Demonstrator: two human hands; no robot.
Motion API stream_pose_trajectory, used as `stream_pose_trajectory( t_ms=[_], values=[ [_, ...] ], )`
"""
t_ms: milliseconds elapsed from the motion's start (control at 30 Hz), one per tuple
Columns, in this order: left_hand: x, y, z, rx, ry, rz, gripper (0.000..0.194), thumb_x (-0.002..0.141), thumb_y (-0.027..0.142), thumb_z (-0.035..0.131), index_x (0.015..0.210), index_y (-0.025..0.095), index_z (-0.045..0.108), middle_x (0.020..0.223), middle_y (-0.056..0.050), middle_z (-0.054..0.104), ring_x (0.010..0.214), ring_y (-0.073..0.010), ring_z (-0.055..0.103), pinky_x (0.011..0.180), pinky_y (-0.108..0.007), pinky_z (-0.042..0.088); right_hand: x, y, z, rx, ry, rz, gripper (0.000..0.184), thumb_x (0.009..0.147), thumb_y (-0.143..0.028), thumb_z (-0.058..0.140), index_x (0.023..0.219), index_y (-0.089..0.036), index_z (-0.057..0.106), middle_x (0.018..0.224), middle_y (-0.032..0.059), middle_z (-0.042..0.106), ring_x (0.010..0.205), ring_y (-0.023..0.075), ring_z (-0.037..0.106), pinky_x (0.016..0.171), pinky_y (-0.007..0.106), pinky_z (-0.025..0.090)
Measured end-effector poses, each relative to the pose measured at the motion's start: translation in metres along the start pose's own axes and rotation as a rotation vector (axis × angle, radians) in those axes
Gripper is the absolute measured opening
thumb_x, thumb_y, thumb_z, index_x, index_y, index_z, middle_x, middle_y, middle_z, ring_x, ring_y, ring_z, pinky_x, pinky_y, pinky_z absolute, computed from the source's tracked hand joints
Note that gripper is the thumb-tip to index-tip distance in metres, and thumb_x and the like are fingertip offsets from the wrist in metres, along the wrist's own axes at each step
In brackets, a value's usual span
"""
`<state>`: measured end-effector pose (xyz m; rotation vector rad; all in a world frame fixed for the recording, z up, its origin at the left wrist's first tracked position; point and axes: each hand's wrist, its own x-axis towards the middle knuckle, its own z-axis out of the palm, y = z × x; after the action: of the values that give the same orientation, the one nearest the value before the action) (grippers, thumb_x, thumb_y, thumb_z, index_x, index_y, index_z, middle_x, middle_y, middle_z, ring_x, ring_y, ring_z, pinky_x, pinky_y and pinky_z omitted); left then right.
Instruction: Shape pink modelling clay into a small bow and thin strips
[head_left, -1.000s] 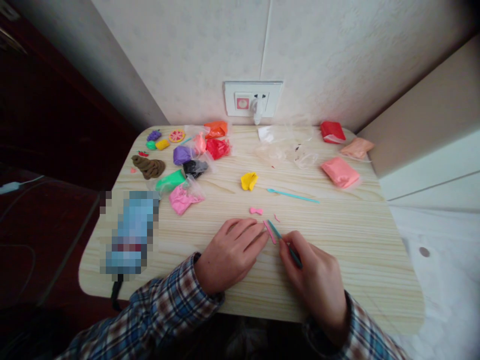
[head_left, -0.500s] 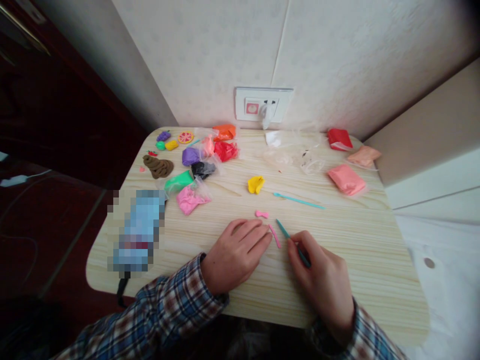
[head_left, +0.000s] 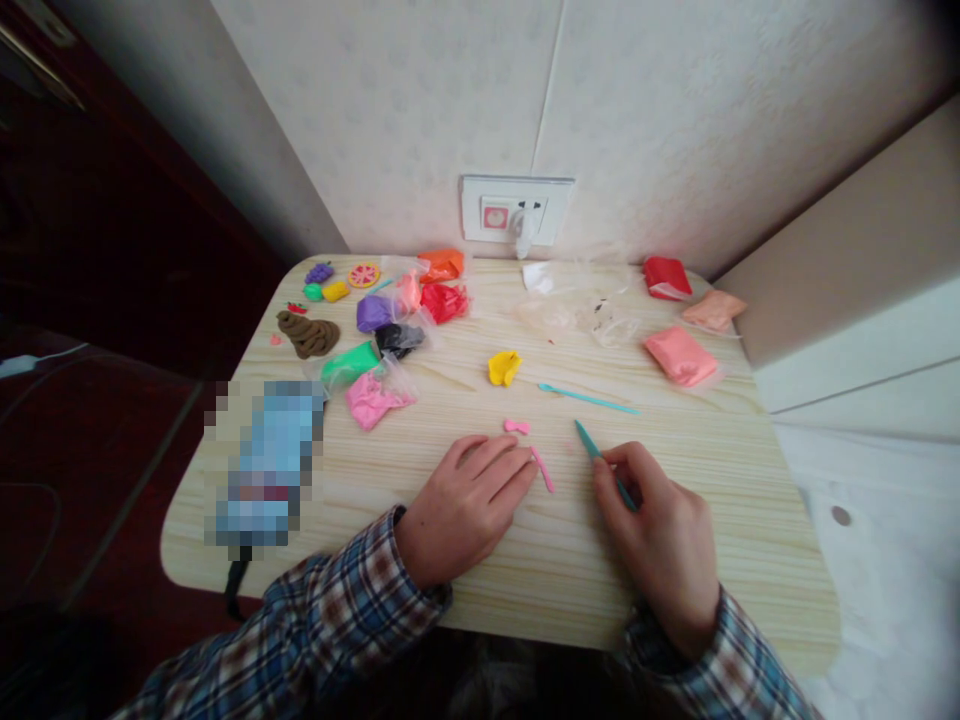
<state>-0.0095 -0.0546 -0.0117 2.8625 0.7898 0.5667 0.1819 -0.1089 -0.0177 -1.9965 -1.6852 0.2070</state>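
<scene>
My left hand (head_left: 472, 505) lies palm down on the table, fingers stretched out and close together. Its fingertips rest at the upper end of a thin pink clay strip (head_left: 543, 470); whether they press on it is hard to see. Just beyond them lies a small pink clay bow (head_left: 516, 427). Between thumb and fingers, my right hand (head_left: 660, 530) grips a teal clay knife (head_left: 588, 438), its tip pointing away and up to the left, apart from the strip. Farther back are a yellow clay piece (head_left: 504, 368) with a cupped shape and a light blue modelling stick (head_left: 589, 398).
Bags of coloured clay, one pink (head_left: 375, 400), crowd the left-centre. Small clay fruits and a brown clay coil (head_left: 307, 335) sit far left, above a blurred-out device (head_left: 277, 460). Clear wrappers (head_left: 577, 310) lie at the back, more clay packets (head_left: 681, 357) at right. A socket (head_left: 517, 210) is on the wall.
My right hand has drawn the teal knife to the right and slightly up, away from the pink strip. My left hand stays by the strip; the whole view has shifted slightly.
</scene>
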Motion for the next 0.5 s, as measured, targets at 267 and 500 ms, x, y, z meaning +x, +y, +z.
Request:
stream_pose_trajectory(
  t_ms=[267, 500],
  values=[
    [-0.002, -0.004, -0.001, -0.043, 0.094, -0.019, 0.030, 0.085, 0.007, 0.044, 0.109, 0.011, 0.061, 0.110, -0.009, 0.067, 0.110, -0.0204, 0.056, 0.093, -0.037, 0.046, 0.005, 0.011, -0.011, 0.101, 0.021, 0.069, 0.018, 0.087, -0.034, 0.047, 0.077, -0.020, 0.054, 0.050, -0.0066, 0.051, 0.041, 0.0079, 0.047, 0.044, 0.019, 0.033],
    [0.032, 0.011, 0.004, 0.074, 0.181, -0.198, 0.015, 0.090, 0.019, 0.050, 0.095, 0.017, 0.064, 0.099, -0.005, 0.069, 0.104, -0.0218, 0.058, 0.104, -0.056, 0.028, 0.004, 0.016, -0.010, 0.150, 0.030, 0.098, 0.023, 0.087, -0.039, 0.048, 0.076, -0.020, 0.054, 0.051, -0.0060, 0.050, 0.043, 0.0086, 0.047, 0.045, 0.019, 0.035]
  ],
)
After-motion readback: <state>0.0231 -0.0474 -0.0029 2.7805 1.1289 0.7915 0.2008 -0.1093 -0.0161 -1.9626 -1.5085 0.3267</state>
